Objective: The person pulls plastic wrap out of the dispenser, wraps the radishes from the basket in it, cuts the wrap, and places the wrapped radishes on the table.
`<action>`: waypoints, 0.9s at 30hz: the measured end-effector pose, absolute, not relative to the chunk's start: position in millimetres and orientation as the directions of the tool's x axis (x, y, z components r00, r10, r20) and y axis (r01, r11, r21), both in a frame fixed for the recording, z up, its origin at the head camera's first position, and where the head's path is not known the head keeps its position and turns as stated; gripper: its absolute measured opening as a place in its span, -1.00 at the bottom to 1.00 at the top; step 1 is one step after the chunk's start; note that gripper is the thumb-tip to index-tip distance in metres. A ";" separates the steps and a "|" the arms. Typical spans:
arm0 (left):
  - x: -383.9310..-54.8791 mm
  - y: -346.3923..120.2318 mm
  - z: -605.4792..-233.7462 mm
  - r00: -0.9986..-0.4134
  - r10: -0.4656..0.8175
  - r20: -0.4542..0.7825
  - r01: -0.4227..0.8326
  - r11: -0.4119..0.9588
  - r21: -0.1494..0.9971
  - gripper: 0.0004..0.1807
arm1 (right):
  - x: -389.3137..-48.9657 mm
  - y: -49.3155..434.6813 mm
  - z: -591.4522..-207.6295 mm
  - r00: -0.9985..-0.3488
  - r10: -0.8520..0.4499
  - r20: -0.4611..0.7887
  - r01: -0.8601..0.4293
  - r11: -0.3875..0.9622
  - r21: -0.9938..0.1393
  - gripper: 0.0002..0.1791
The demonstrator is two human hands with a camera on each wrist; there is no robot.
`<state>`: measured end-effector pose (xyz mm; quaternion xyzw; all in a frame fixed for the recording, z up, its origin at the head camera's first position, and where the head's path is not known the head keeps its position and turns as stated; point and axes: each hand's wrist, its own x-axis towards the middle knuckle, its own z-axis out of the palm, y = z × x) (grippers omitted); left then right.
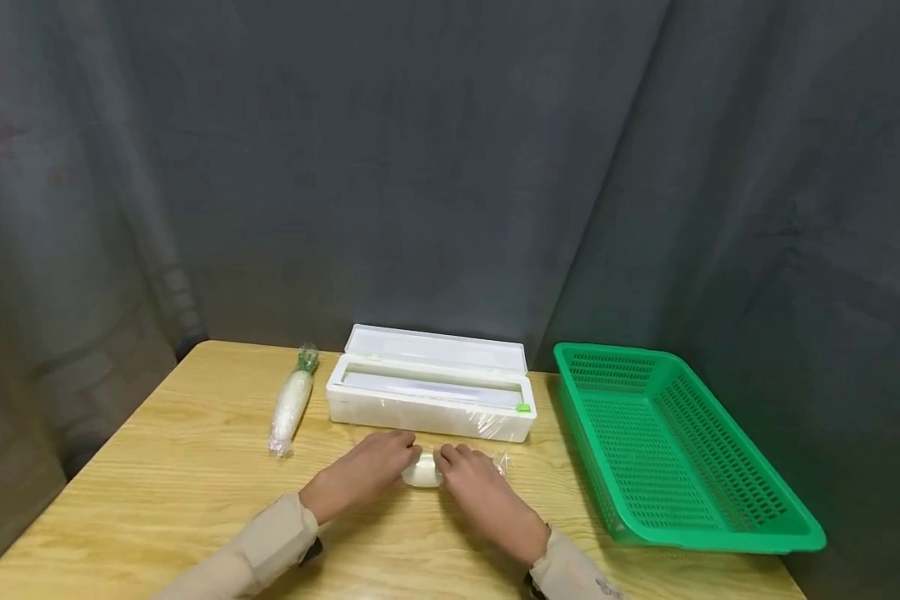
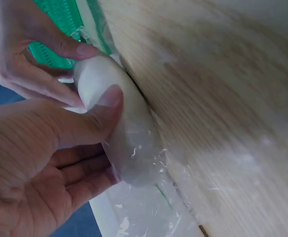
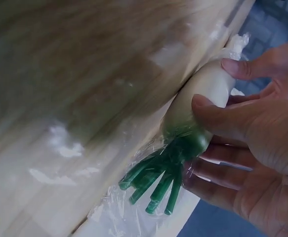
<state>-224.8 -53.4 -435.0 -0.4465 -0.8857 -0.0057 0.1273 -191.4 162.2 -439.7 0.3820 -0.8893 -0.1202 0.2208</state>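
A white radish (image 1: pixel 422 472) with cut green stems (image 3: pixel 156 180) lies crosswise at the front of the table, with clear cling film (image 2: pixel 144 212) round it. My left hand (image 1: pixel 378 461) grips its tapered end, thumb on the near side and fingers curled round the far side. Beside it my right hand (image 1: pixel 480 492) holds the leafy end the same way. Loose film spreads past both ends of the radish. Just behind the hands stands a white cling film dispenser box (image 1: pixel 429 421), its lid raised and a green slider (image 1: pixel 523 408) at its right end.
A second wrapped radish (image 1: pixel 292 404) lies on the wooden table (image 1: pixel 157 467), left of the box. To the right, a green plastic basket (image 1: pixel 592 454) reaches over the table's right edge. Dark curtains (image 1: pixel 390 167) hang behind the table.
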 end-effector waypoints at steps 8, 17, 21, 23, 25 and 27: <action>-235.0 -59.0 -434.8 -0.551 0.797 0.247 0.827 0.562 0.031 -0.73 | -198.3 164.9 -436.4 -0.623 -0.717 0.313 -0.670 0.696 0.259 -0.73; -226.4 -62.6 -440.2 -0.537 0.807 0.245 0.843 0.523 0.128 -0.71 | -181.6 157.9 -447.7 -0.637 -0.725 0.263 -0.626 0.685 0.372 -0.61; -225.6 -63.1 -440.8 -0.548 0.800 0.244 0.836 0.536 0.120 -0.74 | -180.3 157.7 -446.9 -0.647 -0.721 0.248 -0.611 0.685 0.396 -0.59; -228.6 -62.9 -438.3 -0.540 0.799 0.266 0.840 0.534 0.101 -0.75 | -183.0 158.5 -443.5 -0.649 -0.716 0.257 -0.597 0.689 0.410 -0.59; -231.7 -62.3 -435.2 -0.534 0.798 0.280 0.842 0.532 0.089 -0.76 | -186.7 159.9 -440.2 -0.648 -0.713 0.268 -0.594 0.693 0.409 -0.59; -234.2 -61.4 -433.1 -0.535 0.796 0.282 0.841 0.533 0.091 -0.76 | -189.6 161.4 -437.4 -0.644 -0.714 0.274 -0.597 0.694 0.403 -0.59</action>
